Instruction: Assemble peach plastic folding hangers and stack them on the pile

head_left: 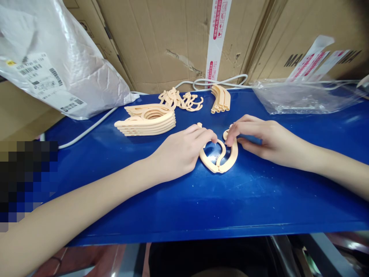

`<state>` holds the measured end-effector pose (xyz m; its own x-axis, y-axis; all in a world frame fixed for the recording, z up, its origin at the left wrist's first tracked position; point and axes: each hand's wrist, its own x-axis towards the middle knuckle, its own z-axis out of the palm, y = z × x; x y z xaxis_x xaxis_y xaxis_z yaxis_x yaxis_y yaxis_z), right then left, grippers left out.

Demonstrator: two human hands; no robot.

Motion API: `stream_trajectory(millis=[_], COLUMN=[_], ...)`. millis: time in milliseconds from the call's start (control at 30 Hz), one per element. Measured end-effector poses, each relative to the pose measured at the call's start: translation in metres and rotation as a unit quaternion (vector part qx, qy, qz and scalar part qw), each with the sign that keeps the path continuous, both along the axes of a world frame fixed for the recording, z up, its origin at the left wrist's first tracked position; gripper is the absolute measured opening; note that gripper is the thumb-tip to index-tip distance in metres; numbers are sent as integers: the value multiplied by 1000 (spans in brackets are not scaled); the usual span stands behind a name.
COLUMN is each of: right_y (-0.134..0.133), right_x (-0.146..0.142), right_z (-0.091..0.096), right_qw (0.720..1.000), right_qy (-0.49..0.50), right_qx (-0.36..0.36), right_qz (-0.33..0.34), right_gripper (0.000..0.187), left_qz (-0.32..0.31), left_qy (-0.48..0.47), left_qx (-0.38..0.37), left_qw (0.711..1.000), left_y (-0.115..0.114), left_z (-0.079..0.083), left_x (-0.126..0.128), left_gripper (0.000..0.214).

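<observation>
A cream plastic folding hanger (234,157) lies on the blue table (230,207), its two curved arms folded up into a loop that meets at a rounded point toward me. My left hand (184,148) is closed on its left arm, hiding part of it. On the opposite side, my right hand (263,136) pinches the upper end of the right arm between bent fingers and thumb. An inner curved piece, partly covered by my left fingers, runs through the middle of the loop.
Behind my left hand sits a stack of folded cream hangers (147,129). Farther back are a pile of loose hooks (173,98) and a bundle of curved arm pieces (221,99). A silver mailing bag (86,73), white cable (89,129), clear plastic bag (300,100) and cardboard boxes (161,34) border the table.
</observation>
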<state>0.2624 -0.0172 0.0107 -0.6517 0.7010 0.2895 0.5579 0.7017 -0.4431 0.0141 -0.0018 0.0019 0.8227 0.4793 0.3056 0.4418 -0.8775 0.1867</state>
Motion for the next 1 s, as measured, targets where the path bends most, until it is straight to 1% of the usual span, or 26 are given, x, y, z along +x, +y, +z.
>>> stream_trajectory(millis=[100, 200, 300, 400, 467, 533, 600, 700, 867, 933, 1000], right_y=[2, 3, 3, 1, -1, -3, -4, -4, -6, -8, -10], right_x=[0, 0, 2, 5, 5, 4, 2, 0, -5, -7, -9], right_z=[0, 0, 0, 0, 2, 3, 5, 4, 0, -1, -2], right_qw=[1000, 999, 996, 991, 988, 988, 991, 997, 997, 995, 994], right_qy=[-1, -6, -21, -41, -55, -66, -68, -49, -31, -19, 0], right_qx=[19, 39, 65, 75, 79, 89, 88, 45, -44, -78, -93], right_qz=[1, -9, -50, -103, -119, -107, -80, -38, 57, 64, 50], right_gripper=[18, 18, 18, 17, 19, 23, 24, 25, 27, 27, 26], left_qz=[-20, -30, -33, -28, -25, -30, -37, -38, -29, -21, -11], left_qy=[-14, -19, -22, -26, -32, -39, -43, -41, -26, -16, -7], left_qx=[-10, -20, -26, -22, -16, -13, -14, -21, -42, -55, -70], left_qw=[1000, 999, 999, 999, 999, 999, 998, 998, 998, 998, 997], left_y=[1, 0, -1, -2, -3, -3, -2, -1, 1, 1, 0], left_z=[-1, -1, -1, 0, 1, 1, 1, -1, -5, -5, -5], left_x=[0, 0, 0, 1, 1, 0, 0, -1, 1, 2, 2], left_gripper=[35, 37, 39, 38, 38, 40, 41, 45, 70, 81, 90])
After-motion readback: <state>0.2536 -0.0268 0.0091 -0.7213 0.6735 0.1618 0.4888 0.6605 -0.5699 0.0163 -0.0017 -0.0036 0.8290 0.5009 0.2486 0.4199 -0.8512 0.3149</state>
